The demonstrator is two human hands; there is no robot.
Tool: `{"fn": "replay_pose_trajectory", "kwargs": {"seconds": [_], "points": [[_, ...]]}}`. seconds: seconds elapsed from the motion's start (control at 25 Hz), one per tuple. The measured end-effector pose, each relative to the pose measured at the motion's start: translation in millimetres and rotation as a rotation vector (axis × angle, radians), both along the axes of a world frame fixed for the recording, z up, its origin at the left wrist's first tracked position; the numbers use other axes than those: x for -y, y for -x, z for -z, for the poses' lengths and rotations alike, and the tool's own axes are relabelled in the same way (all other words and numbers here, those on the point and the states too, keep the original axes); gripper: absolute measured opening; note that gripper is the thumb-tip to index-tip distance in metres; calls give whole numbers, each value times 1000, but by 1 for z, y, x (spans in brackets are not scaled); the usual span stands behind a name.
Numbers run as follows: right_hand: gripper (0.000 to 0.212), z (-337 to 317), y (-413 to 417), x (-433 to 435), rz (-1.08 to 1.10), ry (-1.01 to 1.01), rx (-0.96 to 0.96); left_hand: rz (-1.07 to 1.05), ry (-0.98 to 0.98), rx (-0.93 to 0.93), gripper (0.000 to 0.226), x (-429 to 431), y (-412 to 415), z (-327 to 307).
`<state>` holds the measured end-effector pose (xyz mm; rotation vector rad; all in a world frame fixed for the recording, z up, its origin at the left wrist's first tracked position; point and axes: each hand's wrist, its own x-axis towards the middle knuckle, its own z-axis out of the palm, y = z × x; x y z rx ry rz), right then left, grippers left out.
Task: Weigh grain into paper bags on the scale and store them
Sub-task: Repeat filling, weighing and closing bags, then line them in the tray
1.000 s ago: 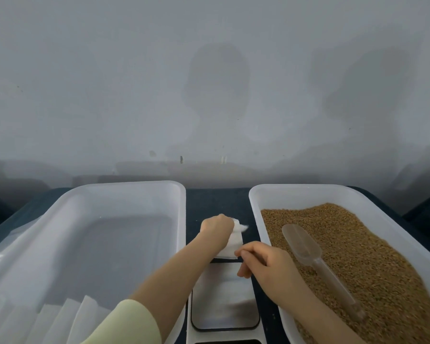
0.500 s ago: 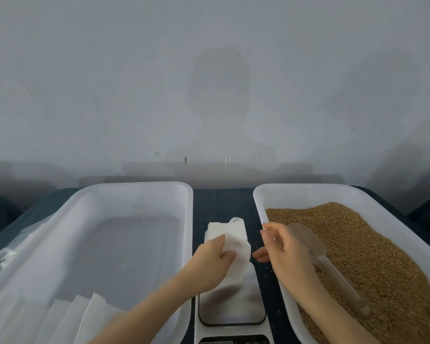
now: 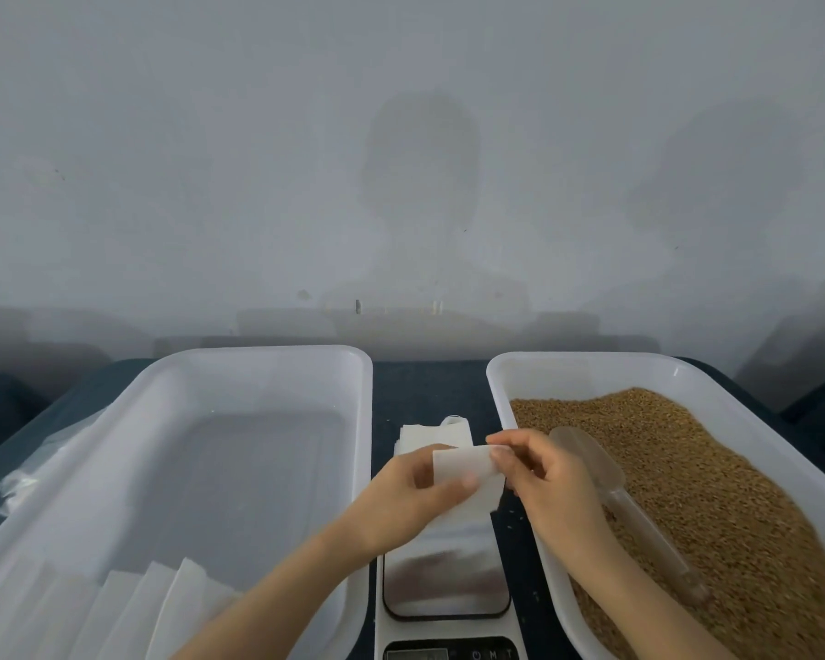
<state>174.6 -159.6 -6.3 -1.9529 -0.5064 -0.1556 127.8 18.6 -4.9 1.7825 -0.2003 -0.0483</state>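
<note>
Both hands, left point(image 3: 415, 493) and right point(image 3: 539, 478), pinch one paper bag point(image 3: 467, 473) above the scale point(image 3: 444, 578), likely to open it for grain point(image 3: 687, 469).

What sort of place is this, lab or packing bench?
Probably a small weighing and packing bench: a digital scale sits between a white left tub and a right tub holding loose grain and a clear scoop; flat paper bags lie stacked beyond the scale.

The scale point(image 3: 444, 564), at the desk's point(image 3: 425, 388) near edge, bears pale button letters "M" and "T" on its dark panel; its display is too blurred to read.
</note>
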Motion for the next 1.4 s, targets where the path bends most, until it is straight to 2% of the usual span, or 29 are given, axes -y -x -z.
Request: {"fn": "replay_pose_trajectory", "kwargs": {"seconds": [0.08, 0.16, 0.32, 0.44, 0.56, 0.68, 0.92, 1.08, 1.4], "points": [[15, 0, 3, -1, -36, 34, 48, -98, 24, -14, 29, -1, -1, -1], [18, 1, 3, -3, -46, 46, 101, -156, -3, -28, 19, 0, -3, -1], [24, 4, 2, -2, -58, 25, 158, -99, -81, -55, 25, 2, 0, -5], [26, 5, 3, -4, -94, 33, 219, -111, -91, -70, 19, 2, 0, -4], [27, 4, 3, -8, -4, 16, 299, -135, -99, -80, 17, 1, -3, 0], [22, 3, 3, -7, 82, -83, 262, -207, -48, -85, 19, 0, -6, 1], [6, 4, 14, -13, -124, -42, 155, -225, -28, -51, 26, -5, -8, 6], [19, 2, 18, -14, -207, -15, 106, -218, -105, -37, 14, -4, -9, 10], [19, 4, 17, -15, -225, 74, 111, -178, -89, -60, 10, -2, -10, 11]]}}
